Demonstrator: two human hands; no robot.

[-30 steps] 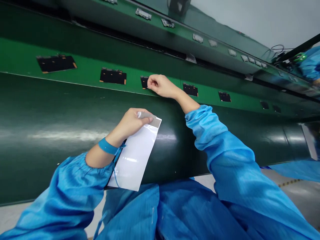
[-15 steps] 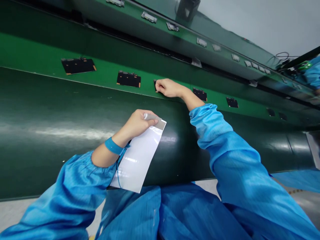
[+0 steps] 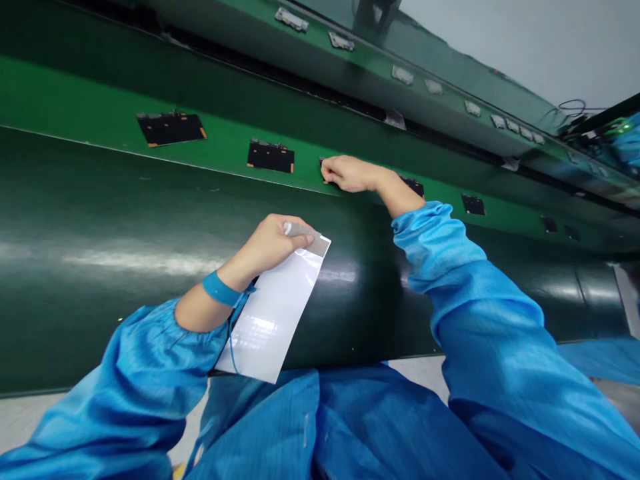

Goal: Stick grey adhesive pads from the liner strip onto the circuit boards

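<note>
My left hand (image 3: 280,241) pinches the top end of a glossy white sheet (image 3: 273,313) that has a grey strip along its upper edge. The sheet hangs down over the dark green bench surface toward my lap. My right hand (image 3: 350,173) reaches farther out, its fingers curled together at a black rectangular board on the green conveyor belt. That board lies mostly hidden beneath the hand, so I cannot make out what the fingertips pinch. To the left, another black board (image 3: 271,157) with small copper-coloured corners lies flat; one more black board (image 3: 413,185) shows partly behind my right wrist.
More black boards, one (image 3: 173,129) at far left and one (image 3: 473,204) to the right, lie spaced along the green belt (image 3: 223,143). On a raised rear track sit several small grey parts (image 3: 403,75). Part of another person's blue sleeve (image 3: 631,150) shows at far right.
The boards on the belt have shifted right in view, and my right hand has moved right with the board under it. My left hand and the sheet have barely moved.
</note>
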